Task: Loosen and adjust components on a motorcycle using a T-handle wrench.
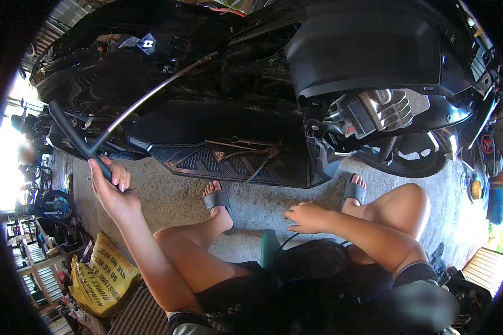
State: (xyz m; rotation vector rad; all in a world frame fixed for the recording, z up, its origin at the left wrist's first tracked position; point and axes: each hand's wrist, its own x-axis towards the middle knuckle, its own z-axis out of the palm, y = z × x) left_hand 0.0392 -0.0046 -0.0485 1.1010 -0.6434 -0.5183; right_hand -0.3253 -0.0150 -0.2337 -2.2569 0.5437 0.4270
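My left hand point(113, 187) grips the lower end of the dark handle of a T-handle wrench point(133, 108), its fingers curled round it. The wrench's long bright shaft slants up and right, its tip in front of the dark side of a black motor scooter point(218, 125). Above my lap, my right hand point(308, 217) hangs with loosely bent fingers, the thumb a little apart, and I see nothing in it. On the scooter's patterned footboard point(190, 159) lie a plier-like tool point(265, 162) and a thin rod-like tool point(232, 144).
Part of the scooter's bodywork is off, baring a grey metal engine part point(377, 111) above a black wheel point(405, 159). A yellow printed sack point(103, 273) stands at my lower left. Another wheel point(57, 204) shows at the far left. My sandalled feet rest on the concrete floor point(251, 206).
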